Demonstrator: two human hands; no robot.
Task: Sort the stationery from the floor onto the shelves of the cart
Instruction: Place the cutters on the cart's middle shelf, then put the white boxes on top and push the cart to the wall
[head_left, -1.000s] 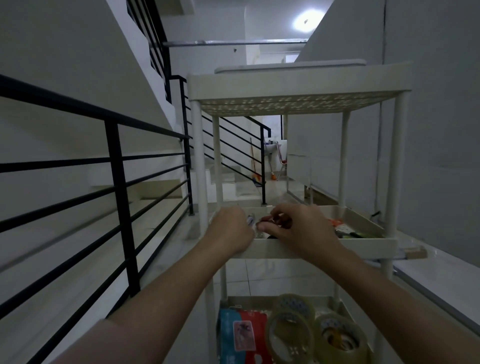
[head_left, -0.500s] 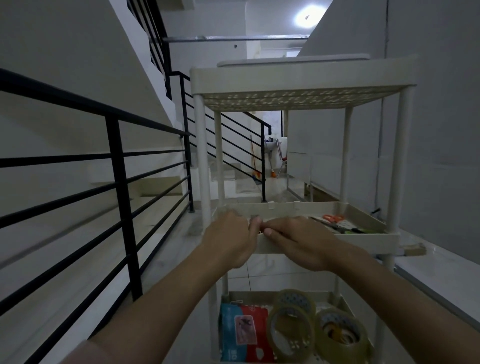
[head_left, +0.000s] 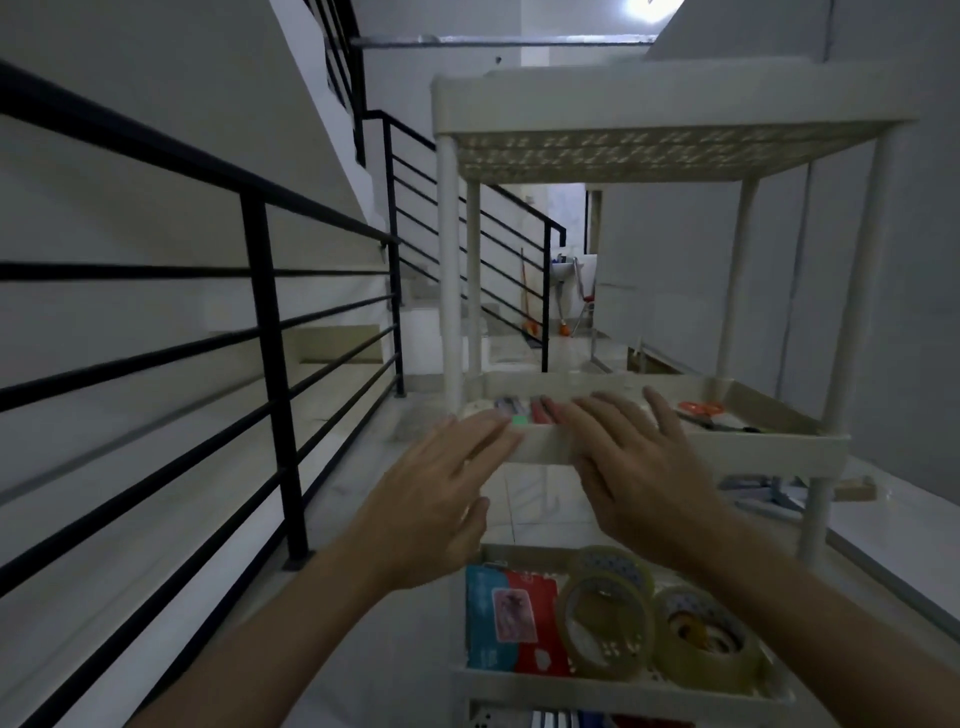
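A cream plastic cart (head_left: 675, 101) with several shelves stands in front of me. Small stationery items (head_left: 519, 410) lie at the left front of its middle shelf (head_left: 769, 447); orange-handled scissors (head_left: 701, 408) lie at the right. My left hand (head_left: 441, 483) and my right hand (head_left: 634, 457) hover just in front of that shelf's front rim, fingers spread, holding nothing. On the shelf below sit a red and blue packet (head_left: 509, 618) and several clear tape rolls (head_left: 608, 623).
A black metal stair railing (head_left: 265, 332) runs along the left, close to the cart. A grey wall stands on the right. More items lie on the floor behind the cart's right leg (head_left: 769, 493). A broom (head_left: 527, 312) leans far down the corridor.
Both hands were closed together over small items at the middle shelf's front. They have opened and drawn back toward me, leaving the items on the shelf.
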